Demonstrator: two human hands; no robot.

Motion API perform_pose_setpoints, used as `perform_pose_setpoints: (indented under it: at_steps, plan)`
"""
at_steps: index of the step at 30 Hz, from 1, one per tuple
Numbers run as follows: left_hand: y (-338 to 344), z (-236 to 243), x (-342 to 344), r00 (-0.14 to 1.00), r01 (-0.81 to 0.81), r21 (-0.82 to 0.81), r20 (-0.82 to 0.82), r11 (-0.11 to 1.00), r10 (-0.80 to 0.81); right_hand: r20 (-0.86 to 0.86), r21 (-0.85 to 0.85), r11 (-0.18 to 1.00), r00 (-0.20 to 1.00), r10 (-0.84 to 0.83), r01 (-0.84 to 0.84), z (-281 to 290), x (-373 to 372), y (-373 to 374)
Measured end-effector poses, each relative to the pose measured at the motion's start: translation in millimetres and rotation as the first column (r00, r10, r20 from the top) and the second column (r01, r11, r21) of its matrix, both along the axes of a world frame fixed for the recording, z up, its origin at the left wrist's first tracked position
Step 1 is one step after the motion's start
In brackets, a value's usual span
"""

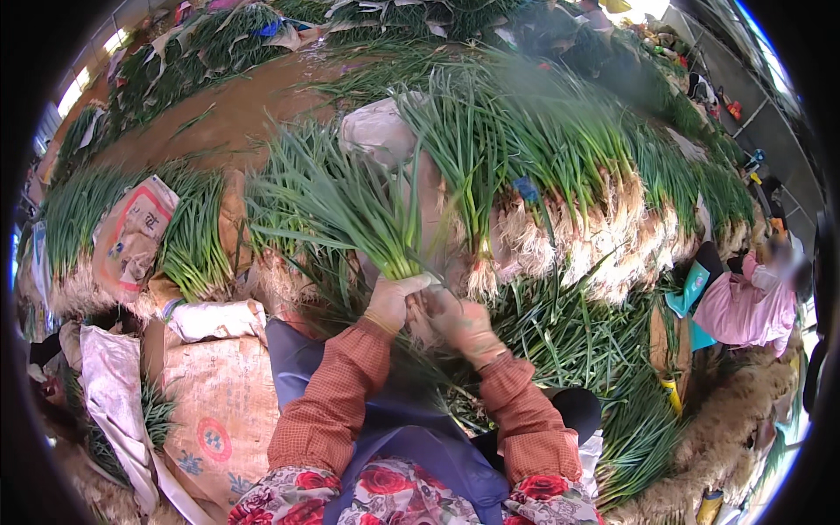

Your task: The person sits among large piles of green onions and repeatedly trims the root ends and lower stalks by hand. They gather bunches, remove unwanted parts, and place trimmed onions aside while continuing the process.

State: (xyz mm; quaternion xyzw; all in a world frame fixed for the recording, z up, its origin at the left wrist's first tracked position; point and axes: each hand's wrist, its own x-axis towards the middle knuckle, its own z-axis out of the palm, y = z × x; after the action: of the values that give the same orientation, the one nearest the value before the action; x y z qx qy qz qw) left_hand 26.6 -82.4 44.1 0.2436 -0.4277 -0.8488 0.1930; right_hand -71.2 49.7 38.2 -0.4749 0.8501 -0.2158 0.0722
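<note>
My gloved left hand [392, 302] is closed round a bunch of green onions [389, 258], whose long leaves fan up and left. My gloved right hand [459, 324] has its fingers curled at the pale lower ends of the same bunch, just right of my left hand; its fingertips are partly hidden. The bunch is held over my blue apron [385, 424]. Cut or loose green leaves [560, 350] lie heaped to the right of my arms.
Rows of green onions with roots [595, 236] stand ahead, around a pale sack [374, 131]. Printed sacks [214, 402] lie at the left. Brown wet floor [219, 105] shows behind. A person in pink [744, 306] sits at the right; others are at the far back.
</note>
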Motion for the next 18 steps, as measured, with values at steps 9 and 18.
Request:
perform_pose_setpoints:
  at_steps: [9,18]
  plan:
    - [40,-17,19,0.999,0.044,-0.006,-0.030,0.999,-0.044,0.984,-0.076,0.897,0.181,-0.004,0.434,50,5,-20]
    - [61,-25,8,0.960,-0.269,0.225,-0.012,0.936,0.279,0.883,-0.436,0.459,0.269,0.384,0.774,8,-25,35]
